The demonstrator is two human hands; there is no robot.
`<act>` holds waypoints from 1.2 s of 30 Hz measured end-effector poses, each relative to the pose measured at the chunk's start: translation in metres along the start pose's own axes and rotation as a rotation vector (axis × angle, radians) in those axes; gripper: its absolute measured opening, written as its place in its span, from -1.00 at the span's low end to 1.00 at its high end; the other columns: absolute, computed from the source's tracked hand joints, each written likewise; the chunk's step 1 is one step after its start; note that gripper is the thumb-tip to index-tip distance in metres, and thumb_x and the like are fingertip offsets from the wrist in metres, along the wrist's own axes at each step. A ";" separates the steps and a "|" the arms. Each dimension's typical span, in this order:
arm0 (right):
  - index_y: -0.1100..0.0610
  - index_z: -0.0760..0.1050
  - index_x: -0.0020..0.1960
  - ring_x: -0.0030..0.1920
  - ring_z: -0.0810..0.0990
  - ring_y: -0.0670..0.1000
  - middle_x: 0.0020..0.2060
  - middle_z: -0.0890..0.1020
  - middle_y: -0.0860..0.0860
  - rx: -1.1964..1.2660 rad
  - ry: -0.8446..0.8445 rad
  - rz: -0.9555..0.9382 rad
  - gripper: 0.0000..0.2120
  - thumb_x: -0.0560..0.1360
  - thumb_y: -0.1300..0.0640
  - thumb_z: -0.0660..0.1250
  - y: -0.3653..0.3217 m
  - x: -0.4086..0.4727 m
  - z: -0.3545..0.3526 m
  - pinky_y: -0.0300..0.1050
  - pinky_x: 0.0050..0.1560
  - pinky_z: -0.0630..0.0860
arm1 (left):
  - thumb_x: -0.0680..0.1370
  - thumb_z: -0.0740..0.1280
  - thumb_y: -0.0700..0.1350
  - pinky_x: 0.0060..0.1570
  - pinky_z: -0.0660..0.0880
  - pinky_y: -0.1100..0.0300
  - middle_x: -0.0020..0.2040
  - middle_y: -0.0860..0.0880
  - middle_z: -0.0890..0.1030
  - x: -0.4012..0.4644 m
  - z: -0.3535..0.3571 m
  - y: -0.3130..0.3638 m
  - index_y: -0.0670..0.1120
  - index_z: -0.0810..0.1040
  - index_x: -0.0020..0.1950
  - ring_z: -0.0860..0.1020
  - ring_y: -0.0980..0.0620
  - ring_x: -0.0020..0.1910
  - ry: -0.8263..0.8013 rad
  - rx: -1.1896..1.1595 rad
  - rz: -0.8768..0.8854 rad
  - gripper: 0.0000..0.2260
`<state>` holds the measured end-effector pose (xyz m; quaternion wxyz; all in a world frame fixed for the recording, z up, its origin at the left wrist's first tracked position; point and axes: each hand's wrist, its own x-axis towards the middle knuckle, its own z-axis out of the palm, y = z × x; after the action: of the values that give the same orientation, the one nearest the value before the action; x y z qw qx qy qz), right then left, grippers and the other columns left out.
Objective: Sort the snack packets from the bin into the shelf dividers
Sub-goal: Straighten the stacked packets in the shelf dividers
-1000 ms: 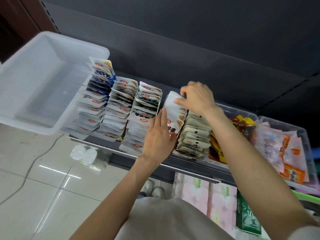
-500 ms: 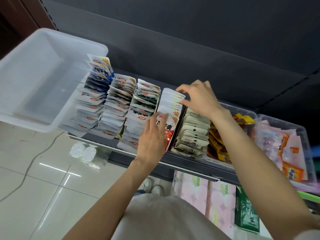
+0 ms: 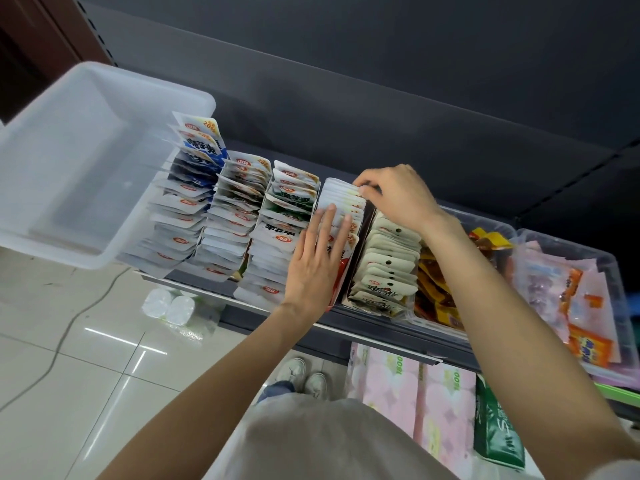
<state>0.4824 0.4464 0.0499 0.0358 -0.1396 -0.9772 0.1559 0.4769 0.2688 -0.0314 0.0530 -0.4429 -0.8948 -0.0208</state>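
Sorting looks nearly done: the bin point(image 3: 86, 161) appears empty.
Left hand point(image 3: 313, 268) lies flat, fingers straight, on the packets point(image 3: 341, 209); right hand point(image 3: 394, 195) pinches the row's back packets. Filled rows lie left and right of the fingers.

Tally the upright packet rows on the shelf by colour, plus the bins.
Blue row: 1
Brown row: 1
Green row: 1
Red row: 1
Cream row: 1
Clear bins: 3
Total: 8
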 end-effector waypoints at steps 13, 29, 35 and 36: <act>0.01 0.65 -0.04 -0.09 0.62 -0.02 -0.19 0.69 -0.08 -0.022 0.022 0.008 -0.86 0.49 0.16 0.33 0.002 0.006 -0.006 -0.10 -0.01 0.48 | 0.61 0.14 -0.05 0.44 -0.03 0.04 0.51 -0.26 0.09 0.019 -0.006 0.000 -0.27 -0.03 0.50 0.04 -0.18 0.51 0.071 -0.026 -0.006 -0.43; 0.03 0.56 -0.12 -0.14 0.51 -0.03 -0.20 0.56 -0.11 -0.229 -0.162 -0.138 -0.84 0.47 -0.06 0.38 -0.027 -0.034 0.004 -0.17 -0.13 0.30 | 0.51 0.29 -0.24 -0.20 0.59 0.10 0.15 -0.09 0.52 -0.029 -0.017 -0.021 -0.18 0.49 0.17 0.53 -0.03 0.06 0.227 -0.682 -0.029 -0.76; 0.06 0.53 -0.12 -0.05 0.57 0.05 -0.13 0.62 -0.04 -0.288 -0.063 -0.149 -0.87 0.49 0.00 0.35 -0.031 -0.023 0.017 -0.06 -0.01 0.45 | 0.51 0.31 -0.25 0.05 0.52 0.05 0.37 -0.17 0.39 -0.029 -0.021 -0.021 -0.22 0.40 0.34 0.55 -0.16 0.12 0.063 -0.667 -0.142 -0.61; 0.07 0.53 -0.09 -0.03 0.56 0.05 -0.11 0.61 -0.04 -0.273 -0.044 -0.158 -0.86 0.49 0.00 0.36 -0.032 -0.024 0.018 -0.07 -0.02 0.42 | 0.52 0.30 -0.23 0.12 0.48 0.06 0.41 -0.19 0.34 -0.027 -0.023 -0.017 -0.22 0.37 0.37 0.52 -0.17 0.18 0.039 -0.662 -0.146 -0.58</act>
<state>0.4949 0.4053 0.0428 0.0072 -0.0622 -0.9978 0.0212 0.4809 0.2352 -0.0111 -0.0784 -0.3704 -0.8676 -0.3223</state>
